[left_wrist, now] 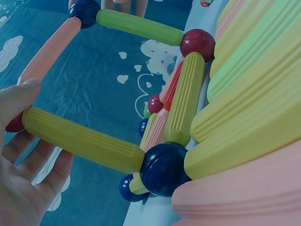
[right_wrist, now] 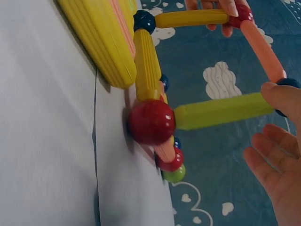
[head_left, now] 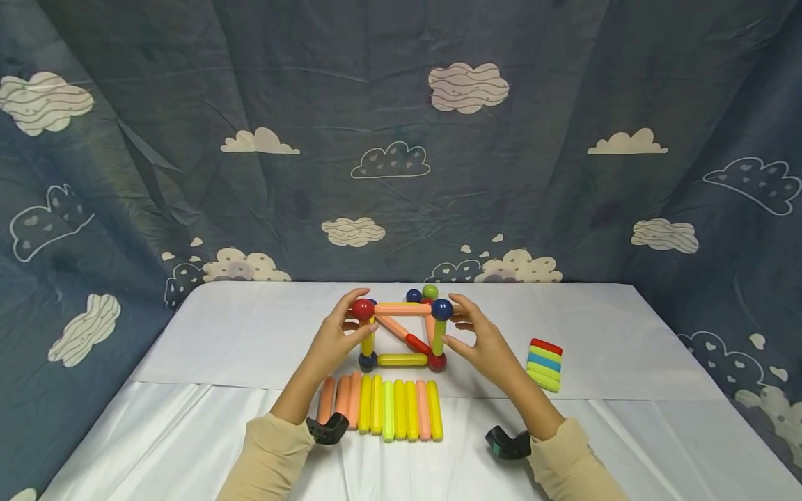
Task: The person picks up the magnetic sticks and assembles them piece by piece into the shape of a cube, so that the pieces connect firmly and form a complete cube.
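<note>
A frame of ribbed rods and balls stands upright on the table. My left hand (head_left: 332, 341) pinches the red ball (head_left: 363, 309) at its upper left corner, thumb in front. At the upper right corner my right hand (head_left: 485, 348) holds the dark blue ball (head_left: 442, 309) with thumb and index finger; its other fingers extend free in the right wrist view. An orange-pink rod (head_left: 404, 309) joins these two balls. Below them, a yellow rod (left_wrist: 82, 139) and a green rod (right_wrist: 223, 110) run down to a blue ball (left_wrist: 164, 169) and a red ball (right_wrist: 151, 122), linked by a yellow rod (head_left: 402, 360).
Behind the frame are slanting pink and red rods (head_left: 418, 344), a blue ball (head_left: 413, 296) and a green ball (head_left: 430, 291). A row of yellow, green and pink rods (head_left: 388, 410) lies in front. Several short coloured rods (head_left: 544, 364) lie at the right.
</note>
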The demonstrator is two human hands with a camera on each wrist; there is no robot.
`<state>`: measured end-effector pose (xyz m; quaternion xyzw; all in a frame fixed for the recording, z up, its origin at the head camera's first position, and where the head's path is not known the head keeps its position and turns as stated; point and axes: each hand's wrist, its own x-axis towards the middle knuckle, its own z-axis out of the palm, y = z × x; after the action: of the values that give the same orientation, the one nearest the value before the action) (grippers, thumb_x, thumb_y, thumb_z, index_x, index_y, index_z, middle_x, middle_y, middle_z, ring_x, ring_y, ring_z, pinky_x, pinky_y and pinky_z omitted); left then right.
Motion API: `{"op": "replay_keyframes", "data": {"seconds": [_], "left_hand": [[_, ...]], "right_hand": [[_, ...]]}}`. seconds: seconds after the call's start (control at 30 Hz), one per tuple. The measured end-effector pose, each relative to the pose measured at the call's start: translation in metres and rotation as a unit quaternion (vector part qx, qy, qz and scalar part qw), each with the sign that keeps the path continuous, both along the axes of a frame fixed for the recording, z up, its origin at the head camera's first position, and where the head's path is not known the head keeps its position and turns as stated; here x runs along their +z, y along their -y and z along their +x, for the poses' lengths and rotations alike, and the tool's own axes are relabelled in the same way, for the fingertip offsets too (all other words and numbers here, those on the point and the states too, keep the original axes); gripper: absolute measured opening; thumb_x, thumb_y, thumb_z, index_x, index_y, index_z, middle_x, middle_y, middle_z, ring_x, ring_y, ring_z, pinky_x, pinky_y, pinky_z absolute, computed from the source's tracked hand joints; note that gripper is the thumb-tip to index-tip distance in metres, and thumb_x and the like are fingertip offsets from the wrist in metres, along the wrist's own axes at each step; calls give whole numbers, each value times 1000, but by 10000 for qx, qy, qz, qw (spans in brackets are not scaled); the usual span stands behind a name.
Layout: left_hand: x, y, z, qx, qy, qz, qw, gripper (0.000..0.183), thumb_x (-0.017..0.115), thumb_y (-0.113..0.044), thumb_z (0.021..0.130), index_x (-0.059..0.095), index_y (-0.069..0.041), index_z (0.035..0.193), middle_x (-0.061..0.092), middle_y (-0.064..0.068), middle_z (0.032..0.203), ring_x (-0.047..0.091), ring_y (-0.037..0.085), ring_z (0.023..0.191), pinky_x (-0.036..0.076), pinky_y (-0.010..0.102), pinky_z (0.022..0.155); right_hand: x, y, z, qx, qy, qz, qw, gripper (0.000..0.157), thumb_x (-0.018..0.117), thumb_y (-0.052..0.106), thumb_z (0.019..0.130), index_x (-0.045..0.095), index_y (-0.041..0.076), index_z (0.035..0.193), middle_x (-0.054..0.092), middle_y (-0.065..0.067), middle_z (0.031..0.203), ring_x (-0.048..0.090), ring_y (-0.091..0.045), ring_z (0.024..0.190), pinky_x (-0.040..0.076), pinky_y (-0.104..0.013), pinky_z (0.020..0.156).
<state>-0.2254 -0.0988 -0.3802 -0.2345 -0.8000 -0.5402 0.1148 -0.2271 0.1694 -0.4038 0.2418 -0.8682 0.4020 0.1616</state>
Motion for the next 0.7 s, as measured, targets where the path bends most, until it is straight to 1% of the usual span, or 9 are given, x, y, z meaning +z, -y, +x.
{"op": "replay_keyframes", "data": {"seconds": [0.1,0.2,0.3,0.37,0.4,0.47,0.57,0.63,0.7], "left_hand": [[-12,5,-8,-26,-27,25,10000,61,68,-10,80,38,-9,133,55,13,110,53,24,95,47,41,80],[-23,16,-11,68,44,-100,9999,65,71,-16,78,36,-13,134,53,10,113,53,23,98,46,39,82],[-27,29,-4,307,259,-514,9979,65,71,-20,79,36,-12,133,50,9,115,51,23,99,45,38,83],[-30,39,4,418,595,-846,9938,64,71,-22,79,37,-10,132,49,8,116,50,22,100,45,39,83],[-32,44,8,466,792,-1046,9903,63,70,-22,79,38,-9,131,48,8,116,49,22,100,45,39,82],[-38,52,18,536,1198,-1498,9800,59,69,-24,80,41,-8,129,48,8,115,49,21,97,46,37,78],[-47,62,30,455,1765,-2116,9602,56,70,-26,79,45,-7,125,49,6,109,49,18,85,45,32,67],[-52,66,37,325,1942,-2432,9498,53,70,-25,79,48,-6,123,49,6,105,47,15,76,43,28,60],[-54,66,41,164,2031,-2557,9450,51,70,-21,78,50,-3,120,49,7,100,45,14,70,41,27,55]], "right_hand": [[3,-10,8,-218,-67,141,9996,79,75,9,73,30,17,137,53,-11,114,52,-24,104,44,-38,86],[5,-26,20,-440,-129,356,9983,77,76,9,72,33,11,135,52,-11,116,51,-24,105,44,-40,87],[1,-51,33,-614,-157,696,9956,72,77,10,71,38,9,132,53,-9,115,50,-23,104,44,-41,85],[-4,-68,41,-662,-97,900,9937,67,77,9,70,42,7,128,54,-10,113,50,-24,102,43,-43,84],[-7,-77,44,-707,-13,1004,9924,64,76,9,71,44,7,126,55,-10,112,51,-24,101,43,-43,83],[-13,-92,50,-785,270,1149,9899,57,75,10,73,47,5,123,56,-12,111,51,-26,101,42,-45,83],[-22,-108,54,-911,795,1396,9828,48,72,11,75,52,2,118,56,-15,111,51,-31,102,41,-49,85],[-26,-114,55,-1011,1077,1568,9765,43,71,12,76,55,1,114,56,-16,111,50,-33,103,40,-49,86],[-30,-116,54,-1095,1274,1732,9705,39,71,11,76,57,1,111,56,-16,110,50,-35,104,40,-50,86]]}}
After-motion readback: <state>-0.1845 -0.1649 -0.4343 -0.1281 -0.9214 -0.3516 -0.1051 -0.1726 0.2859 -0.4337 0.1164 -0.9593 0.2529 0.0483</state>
